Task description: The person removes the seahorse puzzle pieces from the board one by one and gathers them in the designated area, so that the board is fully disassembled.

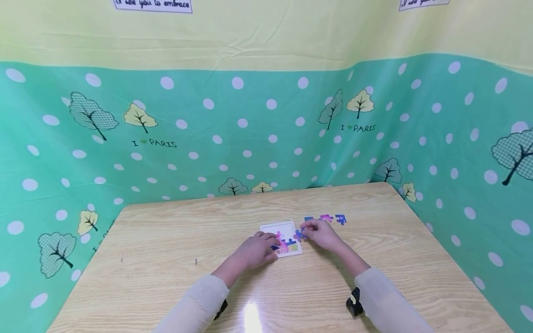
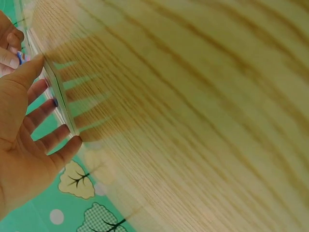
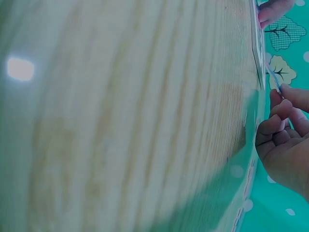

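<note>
A white puzzle frame (image 1: 297, 253) lies on the table with a few colourful pieces set in its lower part. My left hand (image 1: 256, 250) rests on the frame's left side, its fingers spread and fairly straight along the edge in the left wrist view. Between thumb and fingers, my right hand (image 1: 321, 235) pinches a blue puzzle piece (image 1: 299, 235) at the frame's right edge. In the right wrist view that piece (image 3: 274, 76) appears edge-on, tilted up from the table. Part of the frame is hidden under the left hand.
Loose puzzle pieces lie behind the right hand: a blue one (image 1: 308, 218), a pink one (image 1: 326, 217) and a dark blue one (image 1: 341, 218). The wooden table (image 1: 166, 240) ends at a green dotted cloth (image 1: 258, 152) at the back and right. A small dark mark (image 1: 196, 262) shows at left.
</note>
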`<move>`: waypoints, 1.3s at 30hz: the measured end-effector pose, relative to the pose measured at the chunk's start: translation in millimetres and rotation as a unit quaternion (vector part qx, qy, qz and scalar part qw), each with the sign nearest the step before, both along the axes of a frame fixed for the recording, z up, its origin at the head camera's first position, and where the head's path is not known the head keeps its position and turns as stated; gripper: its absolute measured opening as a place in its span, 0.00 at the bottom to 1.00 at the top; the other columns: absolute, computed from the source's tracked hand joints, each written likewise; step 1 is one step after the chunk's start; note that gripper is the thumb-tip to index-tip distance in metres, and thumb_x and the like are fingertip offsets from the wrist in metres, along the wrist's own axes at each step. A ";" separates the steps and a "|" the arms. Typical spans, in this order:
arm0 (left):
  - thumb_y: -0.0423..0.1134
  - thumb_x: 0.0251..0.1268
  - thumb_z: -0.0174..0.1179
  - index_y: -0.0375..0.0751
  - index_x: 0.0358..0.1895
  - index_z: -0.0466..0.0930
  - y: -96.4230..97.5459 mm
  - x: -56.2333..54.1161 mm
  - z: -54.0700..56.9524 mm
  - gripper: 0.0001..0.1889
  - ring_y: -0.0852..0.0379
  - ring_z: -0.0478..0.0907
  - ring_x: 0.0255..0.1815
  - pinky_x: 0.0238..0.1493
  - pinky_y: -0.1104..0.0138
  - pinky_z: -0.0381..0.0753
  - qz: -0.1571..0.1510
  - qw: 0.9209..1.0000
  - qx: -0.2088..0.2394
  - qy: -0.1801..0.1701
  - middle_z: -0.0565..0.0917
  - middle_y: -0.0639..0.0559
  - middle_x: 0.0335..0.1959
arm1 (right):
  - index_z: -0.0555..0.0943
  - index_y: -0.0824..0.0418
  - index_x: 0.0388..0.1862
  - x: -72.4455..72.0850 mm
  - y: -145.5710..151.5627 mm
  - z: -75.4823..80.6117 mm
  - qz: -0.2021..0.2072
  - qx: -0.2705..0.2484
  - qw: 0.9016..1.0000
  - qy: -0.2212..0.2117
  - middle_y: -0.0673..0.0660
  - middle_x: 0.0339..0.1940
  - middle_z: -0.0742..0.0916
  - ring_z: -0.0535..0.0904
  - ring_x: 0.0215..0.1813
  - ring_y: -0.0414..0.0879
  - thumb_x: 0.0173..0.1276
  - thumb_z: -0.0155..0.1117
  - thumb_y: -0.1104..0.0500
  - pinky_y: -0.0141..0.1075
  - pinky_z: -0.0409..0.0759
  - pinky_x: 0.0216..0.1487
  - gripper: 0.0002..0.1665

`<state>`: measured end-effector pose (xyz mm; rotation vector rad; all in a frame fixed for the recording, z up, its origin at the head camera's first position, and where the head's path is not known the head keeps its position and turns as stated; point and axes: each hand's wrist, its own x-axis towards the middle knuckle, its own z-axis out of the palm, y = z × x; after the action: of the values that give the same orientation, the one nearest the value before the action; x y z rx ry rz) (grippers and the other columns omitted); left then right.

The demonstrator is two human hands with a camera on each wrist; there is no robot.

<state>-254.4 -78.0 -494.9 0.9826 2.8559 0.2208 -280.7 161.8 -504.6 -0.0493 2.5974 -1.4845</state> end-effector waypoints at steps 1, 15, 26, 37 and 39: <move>0.54 0.65 0.55 0.52 0.61 0.72 -0.2 0.0 -0.1 0.23 0.48 0.68 0.65 0.64 0.55 0.71 0.000 1.000 0.000 0.000 0.72 0.53 0.64 | 0.82 0.63 0.45 0.1 0.3 0.1 0.000 0.000 1.000 0.001 0.54 0.30 0.80 0.72 0.30 0.43 0.61 0.64 0.63 0.28 0.73 0.26 0.13; 0.54 0.64 0.55 0.52 0.60 0.73 -0.6 -1.2 -2.5 0.23 0.48 0.68 0.65 0.64 0.56 0.71 -0.007 1.000 -0.003 0.007 0.72 0.53 0.64 | 0.82 0.64 0.46 0.4 6.7 -1.8 0.000 0.017 1.000 0.017 0.55 0.34 0.82 0.73 0.34 0.42 0.63 0.63 0.63 0.28 0.75 0.31 0.12; 0.54 0.64 0.56 0.52 0.60 0.73 -0.7 -0.1 -2.7 0.22 0.48 0.68 0.64 0.64 0.56 0.71 -0.002 1.000 0.001 0.006 0.73 0.53 0.64 | 0.82 0.65 0.45 1.5 15.2 -2.2 -0.001 0.024 0.999 0.033 0.55 0.33 0.82 0.75 0.35 0.43 0.61 0.63 0.64 0.28 0.76 0.34 0.13; 0.53 0.64 0.56 0.52 0.60 0.73 0.3 0.7 -0.4 0.23 0.48 0.68 0.65 0.65 0.55 0.70 -0.006 1.000 -0.004 0.012 0.73 0.53 0.64 | 0.82 0.64 0.44 2.8 23.3 -1.4 -0.011 0.037 0.999 0.031 0.55 0.32 0.81 0.73 0.33 0.42 0.62 0.63 0.64 0.27 0.74 0.29 0.12; 0.53 0.64 0.56 0.52 0.60 0.73 0.2 0.7 -0.7 0.23 0.48 0.68 0.65 0.65 0.56 0.71 -0.007 1.000 -0.005 0.013 0.73 0.53 0.64 | 0.82 0.65 0.44 2.9 25.4 -1.8 -0.008 0.040 0.999 0.033 0.55 0.31 0.81 0.73 0.32 0.42 0.62 0.63 0.64 0.27 0.73 0.28 0.12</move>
<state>-253.7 -77.8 -495.6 1.0101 2.8701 0.1940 -277.9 187.3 -506.4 -0.0692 2.7119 -1.4056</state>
